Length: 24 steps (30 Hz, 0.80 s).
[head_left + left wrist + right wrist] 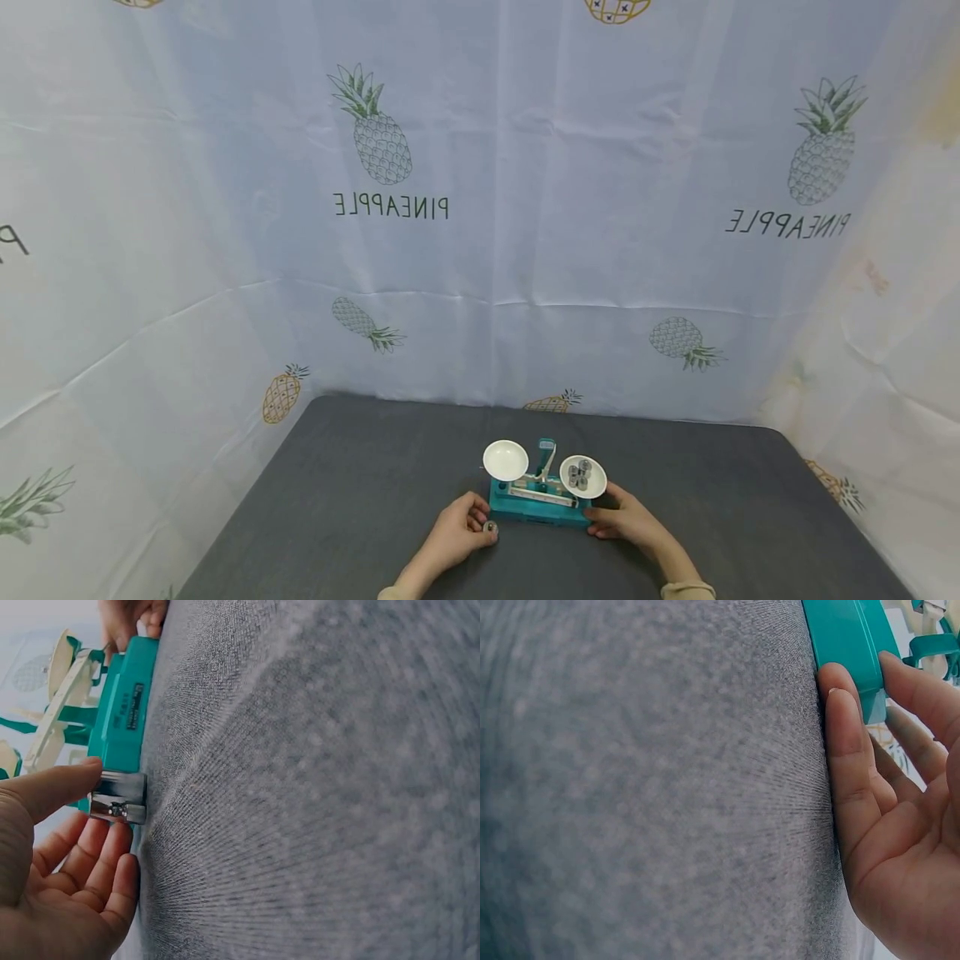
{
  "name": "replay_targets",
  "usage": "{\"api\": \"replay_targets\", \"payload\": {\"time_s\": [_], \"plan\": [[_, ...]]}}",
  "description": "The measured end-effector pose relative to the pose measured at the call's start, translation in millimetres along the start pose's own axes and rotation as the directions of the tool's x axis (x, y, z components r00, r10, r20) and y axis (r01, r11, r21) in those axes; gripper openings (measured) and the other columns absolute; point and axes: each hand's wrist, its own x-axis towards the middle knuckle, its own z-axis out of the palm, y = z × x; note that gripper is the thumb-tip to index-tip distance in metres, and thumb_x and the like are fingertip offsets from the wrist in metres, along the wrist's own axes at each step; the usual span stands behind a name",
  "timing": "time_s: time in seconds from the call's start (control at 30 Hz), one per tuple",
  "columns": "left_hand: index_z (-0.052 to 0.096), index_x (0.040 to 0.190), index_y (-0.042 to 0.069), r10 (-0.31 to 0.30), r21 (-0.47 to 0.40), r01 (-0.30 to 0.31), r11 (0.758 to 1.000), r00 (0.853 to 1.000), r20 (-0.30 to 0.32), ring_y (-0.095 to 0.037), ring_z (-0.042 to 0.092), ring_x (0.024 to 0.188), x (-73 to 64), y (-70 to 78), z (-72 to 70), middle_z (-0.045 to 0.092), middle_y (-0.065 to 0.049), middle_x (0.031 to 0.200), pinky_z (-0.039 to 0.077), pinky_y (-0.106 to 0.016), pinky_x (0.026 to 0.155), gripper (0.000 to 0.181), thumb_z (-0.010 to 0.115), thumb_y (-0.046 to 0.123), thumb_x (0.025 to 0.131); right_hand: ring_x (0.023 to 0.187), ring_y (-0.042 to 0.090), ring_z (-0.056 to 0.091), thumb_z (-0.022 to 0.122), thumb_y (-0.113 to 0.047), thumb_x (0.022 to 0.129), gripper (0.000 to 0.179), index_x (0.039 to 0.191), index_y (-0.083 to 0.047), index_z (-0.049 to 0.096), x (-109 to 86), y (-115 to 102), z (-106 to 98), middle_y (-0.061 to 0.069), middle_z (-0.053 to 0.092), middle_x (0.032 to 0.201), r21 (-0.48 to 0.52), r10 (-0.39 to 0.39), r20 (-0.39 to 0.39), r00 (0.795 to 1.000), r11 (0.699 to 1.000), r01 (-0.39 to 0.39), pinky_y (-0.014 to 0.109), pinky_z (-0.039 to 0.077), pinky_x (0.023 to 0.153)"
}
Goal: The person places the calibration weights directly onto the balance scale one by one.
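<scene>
A teal balance scale (540,510) with two white pans stands on the dark table. Its right pan (597,477) carries several small grey metal pieces (579,473). The left pan (506,460) shows a bare white surface. My left hand (459,533) is by the front left corner of the base, pinching a small shiny metal cylinder (118,796) between thumb and fingertips. That cylinder is low at the tabletop, close against the base in the left wrist view. At the other end, my right hand (628,523) grips the base's right corner (855,645), fingers on both sides of it.
The grey cloth-like tabletop (360,483) spreads around the scale. White curtains (487,250) printed with pineapples hang behind the table and along both sides. The scale's upright pointer (547,454) rises between the pans.
</scene>
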Motion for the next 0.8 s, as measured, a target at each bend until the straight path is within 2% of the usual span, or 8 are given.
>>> {"api": "replay_targets", "payload": {"time_s": [0.23,0.8], "plan": [[0.054,0.082,0.005,0.015,0.02,-0.015,1.0,1.0,0.006,-0.002,0.048,0.062,-3.2,-2.0,0.6,0.051,-0.004,0.079,0.04,-0.016,0.054,0.031,0.075,0.008,0.06,0.073,0.016,0.064,0.063,-0.025,0.079,0.086,0.135,0.011,0.009,-0.1,0.2,2.8,0.011,0.06,0.091,-0.003,0.005,-0.017,1.0,1.0,-0.005,0.031,0.052,0.066],[0.056,0.08,0.008,0.008,0.051,-0.007,0.999,1.0,-0.017,-0.002,0.046,0.063,-2.8,-6.1,4.2,0.051,-0.002,0.076,0.039,-0.016,0.053,0.029,0.076,0.009,0.06,0.073,0.017,0.063,0.061,-0.024,0.08,0.082,0.135,0.009,0.011,2.2,4.0,1.7,0.018,0.055,0.1,-0.018,0.008,-0.043,0.999,1.0,-0.009,0.032,0.051,0.066]]}}
